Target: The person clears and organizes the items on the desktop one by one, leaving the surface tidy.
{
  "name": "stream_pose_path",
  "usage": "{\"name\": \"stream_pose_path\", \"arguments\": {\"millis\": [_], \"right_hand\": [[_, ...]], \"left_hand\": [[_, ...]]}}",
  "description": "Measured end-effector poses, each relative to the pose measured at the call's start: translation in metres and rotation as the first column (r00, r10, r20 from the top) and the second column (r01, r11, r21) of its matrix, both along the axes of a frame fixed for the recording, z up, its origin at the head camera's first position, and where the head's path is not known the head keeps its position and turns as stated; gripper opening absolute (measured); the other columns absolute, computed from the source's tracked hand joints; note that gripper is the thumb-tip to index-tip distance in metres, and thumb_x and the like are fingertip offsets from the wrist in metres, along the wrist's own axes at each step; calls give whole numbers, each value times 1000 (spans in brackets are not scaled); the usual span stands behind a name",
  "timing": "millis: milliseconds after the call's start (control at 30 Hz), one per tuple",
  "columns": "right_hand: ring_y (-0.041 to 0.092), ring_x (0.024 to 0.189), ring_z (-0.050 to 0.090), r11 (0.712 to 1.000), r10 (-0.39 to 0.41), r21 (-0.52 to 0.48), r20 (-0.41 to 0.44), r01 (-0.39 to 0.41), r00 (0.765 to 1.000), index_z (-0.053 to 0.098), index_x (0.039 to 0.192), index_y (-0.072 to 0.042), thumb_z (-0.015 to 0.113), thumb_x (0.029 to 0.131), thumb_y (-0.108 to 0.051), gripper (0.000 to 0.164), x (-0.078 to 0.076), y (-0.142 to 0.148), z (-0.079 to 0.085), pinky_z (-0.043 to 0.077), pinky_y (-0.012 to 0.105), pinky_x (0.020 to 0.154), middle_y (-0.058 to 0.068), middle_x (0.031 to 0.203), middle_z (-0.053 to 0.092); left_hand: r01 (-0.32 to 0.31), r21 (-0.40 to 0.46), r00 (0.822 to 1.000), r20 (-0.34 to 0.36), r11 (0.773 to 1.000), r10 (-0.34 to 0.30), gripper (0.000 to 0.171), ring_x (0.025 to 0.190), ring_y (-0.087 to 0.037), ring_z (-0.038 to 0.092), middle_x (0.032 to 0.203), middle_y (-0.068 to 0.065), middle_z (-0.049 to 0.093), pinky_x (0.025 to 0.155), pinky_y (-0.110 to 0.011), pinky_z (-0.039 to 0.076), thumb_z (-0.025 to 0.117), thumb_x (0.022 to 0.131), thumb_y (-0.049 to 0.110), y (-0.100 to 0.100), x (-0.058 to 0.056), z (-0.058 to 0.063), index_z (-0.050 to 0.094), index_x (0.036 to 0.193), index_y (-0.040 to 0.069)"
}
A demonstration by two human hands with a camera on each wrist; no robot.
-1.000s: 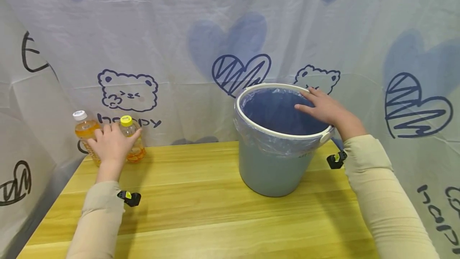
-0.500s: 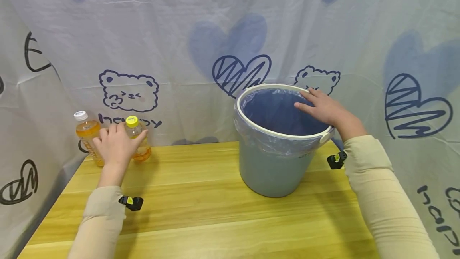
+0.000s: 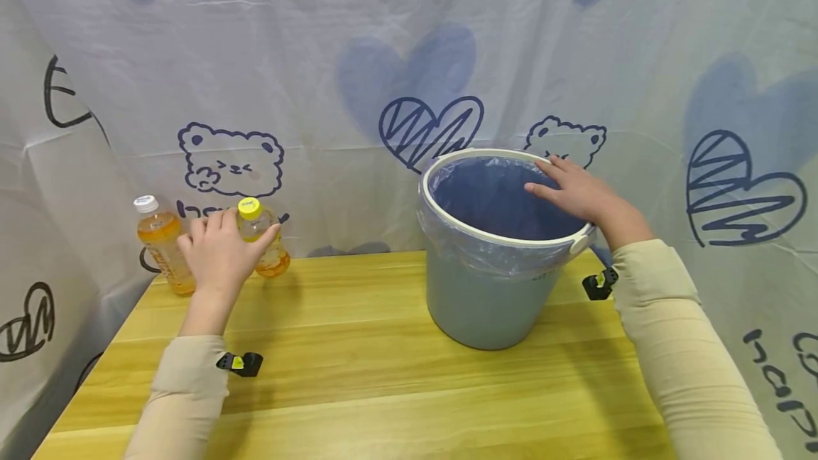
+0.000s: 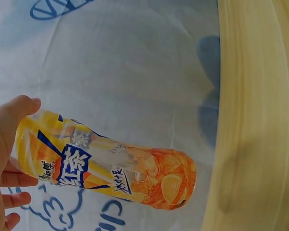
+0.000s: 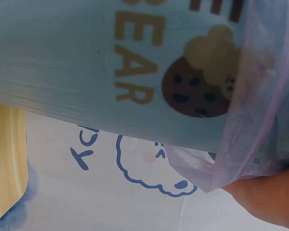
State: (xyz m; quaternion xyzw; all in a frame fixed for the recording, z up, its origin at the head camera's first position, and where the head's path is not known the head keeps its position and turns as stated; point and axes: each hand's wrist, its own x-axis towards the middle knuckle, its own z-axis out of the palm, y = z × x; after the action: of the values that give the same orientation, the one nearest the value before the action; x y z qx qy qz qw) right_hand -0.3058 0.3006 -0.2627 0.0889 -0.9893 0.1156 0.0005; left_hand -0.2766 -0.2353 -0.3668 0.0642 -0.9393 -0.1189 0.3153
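Observation:
My left hand grips a clear plastic drink bottle with a yellow cap and an orange-and-yellow label. In the left wrist view the thumb is on one side near its upper part, the fingers on the other. The bottle's base hangs a little above the table. On the right stands a grey-blue trash bin with a white rim and a clear plastic liner. My right hand rests on the bin's far right rim, fingers extended over the opening. In the right wrist view the liner and bin wall hide most of that hand.
Another bottle, with a white cap and orange label, stands left of my left hand at the table's back corner. The wood-grain table runs back to a cloth curtain printed with hearts and bears.
The left hand has moved right with the yellow-capped bottle, away from the white-capped one, and the bottle has come up off the table. The right hand and the bin have kept their places.

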Motion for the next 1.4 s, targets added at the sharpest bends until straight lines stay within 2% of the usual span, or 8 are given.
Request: {"name": "stream_pose_path", "arguments": {"millis": [267,600,700,900,1000,1167,1300,1400], "right_hand": [[48,148,2,1000,-2,1,-1,2,1000,13,157,-16,36,95,-67,83,-1,1,-2,8,71,112,23,162,4],[48,148,2,1000,-2,-5,-2,2,1000,13,157,-15,37,96,-64,83,-1,2,-2,8,71,112,24,162,4],[48,148,1,1000,2,-7,-3,-2,1000,13,157,-15,38,96,-63,82,-1,1,-1,8,71,112,24,162,4],[47,149,1,1000,1,-10,-2,-1,1000,13,157,-15,38,96,-64,82,0,0,0,8,71,112,24,162,4],[48,148,1,1000,2,-5,0,-2,1000,13,157,-15,38,96,-64,83,0,0,0,8,71,112,24,162,4],[48,148,1,1000,5,-5,2,-5,1000,12,157,-15,38,96,-65,83,0,0,-1,8,71,112,24,162,4],[48,148,1,1000,7,-6,-2,-7,1000,13,157,-15,38,95,-65,83,-1,1,-1,8,71,112,24,162,4],[48,148,1,1000,6,-6,-3,-6,1000,13,157,-15,38,95,-65,83,-2,2,-1,9,71,112,23,162,4]], "left_hand": [[42,-19,997,-64,999,-43,80,105,-41,44,121,-22,59,84,-59,32,58,82,70,17,7,8,55,124,1],[104,-36,984,-144,994,-108,76,104,-40,47,116,-20,62,85,-57,33,64,79,66,39,14,21,58,115,0],[124,-37,973,-192,992,-129,75,103,-39,48,114,-19,64,84,-56,34,66,78,66,46,14,23,61,112,0],[166,-41,938,-302,985,-170,72,96,-39,51,107,-18,67,80,-55,35,67,75,66,58,14,23,63,103,0],[190,-25,929,-318,981,-188,72,97,-39,51,108,-17,68,81,-55,35,69,75,65,64,15,25,64,107,1],[216,4,926,-319,976,-203,75,100,-39,51,112,-18,67,84,-56,35,69,75,65,74,16,29,64,115,1],[236,20,910,-354,972,-214,74,101,-40,53,112,-19,68,83,-57,36,68,75,64,82,16,32,65,111,0],[260,37,892,-392,965,-225,72,100,-40,53,109,-20,68,83,-57,37,67,75,65,87,14,34,66,105,-1]]}}
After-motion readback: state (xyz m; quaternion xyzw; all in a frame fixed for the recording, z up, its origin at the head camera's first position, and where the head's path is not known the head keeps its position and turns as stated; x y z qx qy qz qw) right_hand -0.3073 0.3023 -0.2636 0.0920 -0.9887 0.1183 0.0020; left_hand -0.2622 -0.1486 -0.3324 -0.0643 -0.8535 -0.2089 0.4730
